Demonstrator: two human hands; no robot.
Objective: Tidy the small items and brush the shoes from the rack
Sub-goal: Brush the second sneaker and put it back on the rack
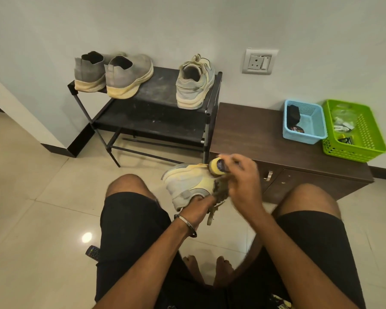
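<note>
Sneaker [187, 186] held up between the knees, sole side turned left, toe end away from the person. Left hand [198, 205] is pushed into the shoe opening; fingers hidden inside, so their grip cannot be told. Right hand [243, 181] curls around a brush [218, 167] with a yellow head, its bristles against the upper near the laces. The hand is blurred.

Judged step: brushing this shoe, first of the pale pair. Its mate [195, 85] stands on the rack [156, 103], right end, heel facing out. Grey pair [114, 73] sits at the left end, soles overhanging the front edge a little. Likely three shoes are left to do.

To do it well: short strokes away from the body, the shoe braced from inside by the left hand, then turned to reach the sole edge and heel. Laces hang loose below the wrist and could snag the bristles.

Room: bare tiled floor to the left and ahead, good for dust to fall. Cabinet [276, 130] stands close on the right, its front corner near the right hand, so wide strokes rightward risk a knock. On its far end, blue basket [303, 121] and green basket [354, 130] sit side by side with small items inside. Remote [93, 253] lies on the floor by the left thigh.
</note>
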